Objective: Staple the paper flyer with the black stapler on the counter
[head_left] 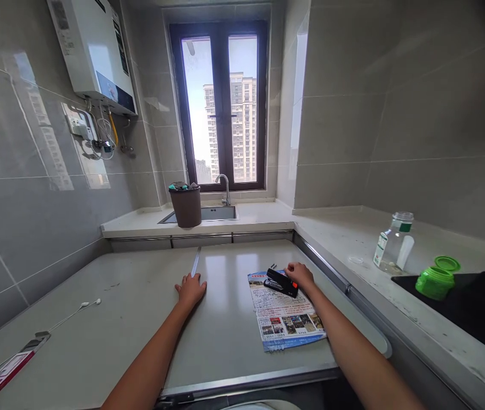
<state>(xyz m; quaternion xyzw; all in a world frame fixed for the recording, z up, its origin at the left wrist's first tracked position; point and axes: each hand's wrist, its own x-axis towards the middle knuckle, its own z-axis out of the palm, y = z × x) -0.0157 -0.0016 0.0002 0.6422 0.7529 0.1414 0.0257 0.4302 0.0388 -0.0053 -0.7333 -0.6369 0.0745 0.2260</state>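
My left hand (190, 288) lies palm down on the pale folding table (221, 319), fingers spread, beside the metal strip of its seam. It holds nothing. Over on the right, a black stapler (282, 283) with an orange-red patch sits on a printed flyer (286, 316) with small photos and a blue border. My right hand (300, 275) is closed at the stapler's far right edge, fingers curled against it; the fingertips are partly hidden. A small metallic piece (272, 266) shows just beyond the stapler, too small to make out.
White earphones (84, 305) and a red-and-white box (9, 370) lie at the left. A brown bin (185, 206) stands by the sink (219, 213). On the right counter are a clear bottle (394, 245) and an open green jar (435, 283).
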